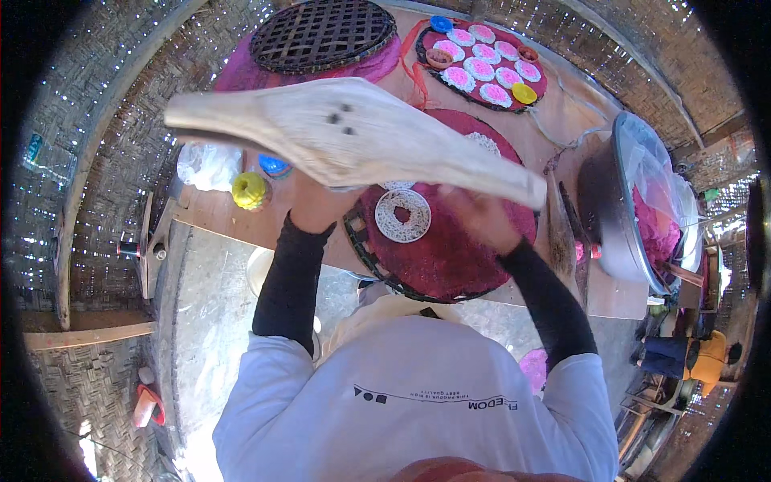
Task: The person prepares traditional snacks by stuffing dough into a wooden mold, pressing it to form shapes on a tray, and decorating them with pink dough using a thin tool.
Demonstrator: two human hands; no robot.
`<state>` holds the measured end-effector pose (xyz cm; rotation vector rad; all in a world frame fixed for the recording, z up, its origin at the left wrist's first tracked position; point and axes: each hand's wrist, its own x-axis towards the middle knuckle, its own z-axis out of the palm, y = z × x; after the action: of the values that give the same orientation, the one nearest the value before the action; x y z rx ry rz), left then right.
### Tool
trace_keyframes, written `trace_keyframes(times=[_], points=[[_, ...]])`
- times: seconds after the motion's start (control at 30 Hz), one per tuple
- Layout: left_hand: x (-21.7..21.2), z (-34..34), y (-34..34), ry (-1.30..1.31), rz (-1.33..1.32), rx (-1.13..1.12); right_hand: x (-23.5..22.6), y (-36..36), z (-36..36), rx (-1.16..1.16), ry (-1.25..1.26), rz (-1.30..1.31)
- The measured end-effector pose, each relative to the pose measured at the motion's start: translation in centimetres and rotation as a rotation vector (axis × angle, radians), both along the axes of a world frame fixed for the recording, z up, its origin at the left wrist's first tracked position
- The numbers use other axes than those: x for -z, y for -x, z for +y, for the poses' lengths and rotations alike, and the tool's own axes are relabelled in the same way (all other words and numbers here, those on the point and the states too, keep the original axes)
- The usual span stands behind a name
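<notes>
Both hands, left hand (320, 205) and right hand (482, 218), grasp that stiff, lightish wooden paddle (353, 132) mid-frame from underneath, near its broad middle.

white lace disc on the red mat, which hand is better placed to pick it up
Likely the right hand: it hovers right beside the white lace disc, while the left hand sits farther off, under the wooden paddle.

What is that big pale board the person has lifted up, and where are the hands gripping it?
A long pale wooden board, held over the table. The left hand grips under its middle, the right hand under its narrower end. The fingers are mostly hidden beneath it.
</notes>
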<state>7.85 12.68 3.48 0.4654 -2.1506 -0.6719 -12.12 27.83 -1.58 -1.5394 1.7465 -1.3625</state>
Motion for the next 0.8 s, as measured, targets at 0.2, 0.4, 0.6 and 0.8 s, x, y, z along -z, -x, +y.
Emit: trace_keyframes(times=[0.2, 0.4, 0.6, 0.8], points=[[0.4, -0.1, -0.8, -0.203, 0.092, -0.076, -0.9, -3.7, -2.5, -0.109, 0.041, 0.798], [0.4, 0.4, -0.3, -0.516, 0.252, -0.020, -1.1, -3.5, -2.2, -0.200, -0.021, 0.892], [0.2, 0.4, -0.2, -0.541, 0.242, -0.010, -1.0, -3.2, 0.0, -0.049, -0.159, 0.647], [0.4, 0.2, 0.8, -0.527, 0.245, 0.039, 0.2, -5.5, 0.0, 0.084, -0.221, 0.704]])
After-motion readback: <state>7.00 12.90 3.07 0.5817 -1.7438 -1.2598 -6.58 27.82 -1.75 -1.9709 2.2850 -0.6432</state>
